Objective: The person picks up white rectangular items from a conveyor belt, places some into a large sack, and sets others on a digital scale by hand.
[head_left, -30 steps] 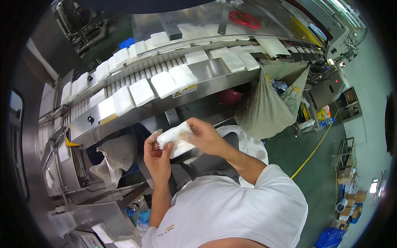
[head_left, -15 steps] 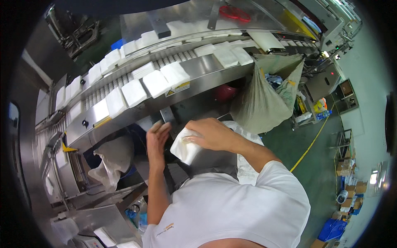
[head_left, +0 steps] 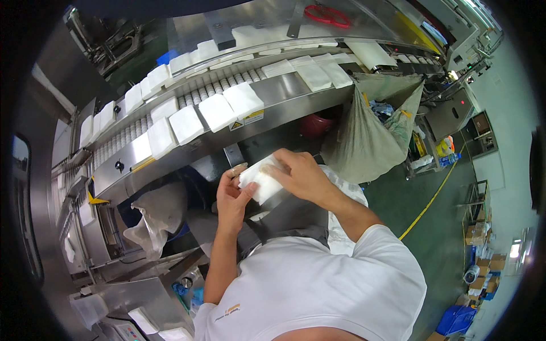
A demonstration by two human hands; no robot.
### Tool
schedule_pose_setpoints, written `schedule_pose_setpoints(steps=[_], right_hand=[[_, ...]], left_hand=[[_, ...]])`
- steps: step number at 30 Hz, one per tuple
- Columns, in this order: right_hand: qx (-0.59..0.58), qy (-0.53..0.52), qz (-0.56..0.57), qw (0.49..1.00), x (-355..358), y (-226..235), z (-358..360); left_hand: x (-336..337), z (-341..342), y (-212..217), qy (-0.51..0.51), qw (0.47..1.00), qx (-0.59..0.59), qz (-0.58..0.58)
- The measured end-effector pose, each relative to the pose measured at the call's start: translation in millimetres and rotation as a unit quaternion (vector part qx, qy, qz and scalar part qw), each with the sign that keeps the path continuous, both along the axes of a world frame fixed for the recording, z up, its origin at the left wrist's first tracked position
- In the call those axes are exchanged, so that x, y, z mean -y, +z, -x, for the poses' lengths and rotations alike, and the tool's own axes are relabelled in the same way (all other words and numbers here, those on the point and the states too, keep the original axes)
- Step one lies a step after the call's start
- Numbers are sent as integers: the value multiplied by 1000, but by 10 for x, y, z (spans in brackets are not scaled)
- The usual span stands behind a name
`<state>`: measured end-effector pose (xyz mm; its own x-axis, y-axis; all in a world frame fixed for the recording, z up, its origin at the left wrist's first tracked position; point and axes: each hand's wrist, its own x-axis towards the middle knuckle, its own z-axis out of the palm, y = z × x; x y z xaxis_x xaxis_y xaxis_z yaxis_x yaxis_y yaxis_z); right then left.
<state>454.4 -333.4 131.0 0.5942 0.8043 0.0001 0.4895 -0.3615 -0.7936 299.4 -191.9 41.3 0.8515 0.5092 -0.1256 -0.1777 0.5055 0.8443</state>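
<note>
Between my two hands, over my lap, is a folded white cloth or a small stack of such cloths (head_left: 265, 190); how many layers it has I cannot tell. My left hand (head_left: 232, 199) grips its left edge, the thumb on top and some fingers behind. From the right, my right hand (head_left: 304, 175) holds the upper right side, its fingers bent over the surface. Just beyond, similar folded white cloths (head_left: 186, 124) lie in a row along the steel ledge (head_left: 278, 102) of a conveyor.
More white cloths sit on the roller conveyor (head_left: 211, 91) and along its far side. A large cloth sack (head_left: 369, 142) hangs open at the right. Below the ledge at left is a translucent plastic bag (head_left: 153, 219). Red scissors (head_left: 327, 16) lie on the upper cover. Boxes (head_left: 476, 233) stand far right.
My left hand has come right and closed on the cloth, which only my right hand held before. The cloth has risen slightly and moved right.
</note>
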Motion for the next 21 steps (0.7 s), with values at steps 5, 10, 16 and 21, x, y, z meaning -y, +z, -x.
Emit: schedule_pose_setpoints(steps=[5,10,16,21], right_hand=[[-102,36,-59,992,89,-32,29],[-278,41,-123,952,36,-260,183],[-262,17,-159,952,265,-229,480],[-144,71,-99,982,37,-426,646]], left_hand=[[-12,40,183,51,997,-49,-16],[18,198,338,101,988,-75,-89],[252,300,294,46,998,-1,-34],[172,605,200,134,982,-44,-129]])
